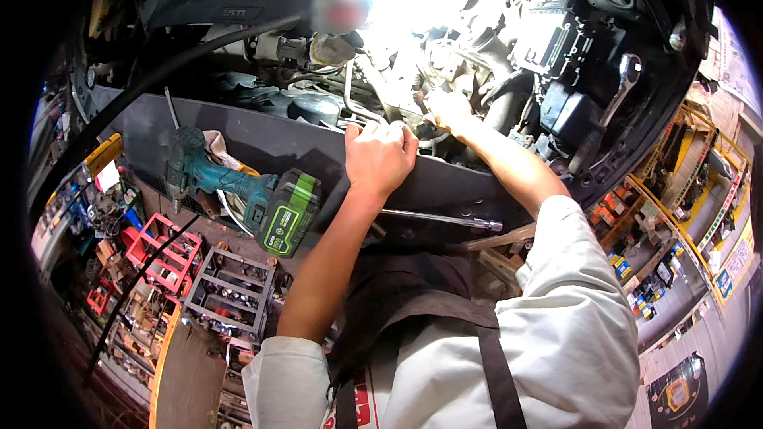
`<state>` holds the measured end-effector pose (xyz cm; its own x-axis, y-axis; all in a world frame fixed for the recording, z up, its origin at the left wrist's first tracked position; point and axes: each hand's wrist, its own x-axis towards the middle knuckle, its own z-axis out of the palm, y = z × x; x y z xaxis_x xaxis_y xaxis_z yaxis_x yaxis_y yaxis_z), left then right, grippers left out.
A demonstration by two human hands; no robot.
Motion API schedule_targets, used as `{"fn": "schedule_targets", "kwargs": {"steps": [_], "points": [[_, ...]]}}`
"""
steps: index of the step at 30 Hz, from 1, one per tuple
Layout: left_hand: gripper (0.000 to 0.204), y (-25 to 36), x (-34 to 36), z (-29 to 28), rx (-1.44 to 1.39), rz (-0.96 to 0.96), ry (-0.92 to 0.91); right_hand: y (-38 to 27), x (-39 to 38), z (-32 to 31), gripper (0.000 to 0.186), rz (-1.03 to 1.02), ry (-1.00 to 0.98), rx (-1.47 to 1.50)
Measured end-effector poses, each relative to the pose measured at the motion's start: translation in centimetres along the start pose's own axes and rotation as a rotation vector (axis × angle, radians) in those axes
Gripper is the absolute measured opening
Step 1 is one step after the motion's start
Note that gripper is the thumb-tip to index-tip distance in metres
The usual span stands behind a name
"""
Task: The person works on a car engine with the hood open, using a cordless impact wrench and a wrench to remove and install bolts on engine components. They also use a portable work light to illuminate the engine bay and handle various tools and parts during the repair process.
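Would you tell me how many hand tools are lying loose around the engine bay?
3: a cordless drill on the front panel's left, a long metal bar by the left hand, a ratchet wrench at right. Others may be hidden.

1. My bare left hand (379, 157) is curled into a loose fist, forearm stretched forward
2. My bare right hand (449, 111) reaches farther ahead, fingers bent, arm extended
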<state>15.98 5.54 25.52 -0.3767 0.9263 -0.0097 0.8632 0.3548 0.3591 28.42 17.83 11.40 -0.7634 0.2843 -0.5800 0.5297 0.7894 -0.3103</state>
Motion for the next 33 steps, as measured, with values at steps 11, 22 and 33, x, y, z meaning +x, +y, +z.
{"fn": "schedule_targets", "kwargs": {"steps": [11, 22, 33], "points": [[0.027, 0.1, 0.3, -0.1, -0.045, 0.007, -0.003, -2.8, 2.6, 0.0, 0.022, 0.074, -0.144, 0.036], [0.027, -0.1, 0.2, -0.3, -0.079, 0.014, -0.049, -1.1, 1.7, -0.9, 0.029, 0.092, -0.168, 0.120], [0.020, 0.0, 0.4, -0.8, -0.131, -0.006, -0.034, -0.3, -0.5, -5.2, 0.029, 0.262, -0.027, 0.259]]}}
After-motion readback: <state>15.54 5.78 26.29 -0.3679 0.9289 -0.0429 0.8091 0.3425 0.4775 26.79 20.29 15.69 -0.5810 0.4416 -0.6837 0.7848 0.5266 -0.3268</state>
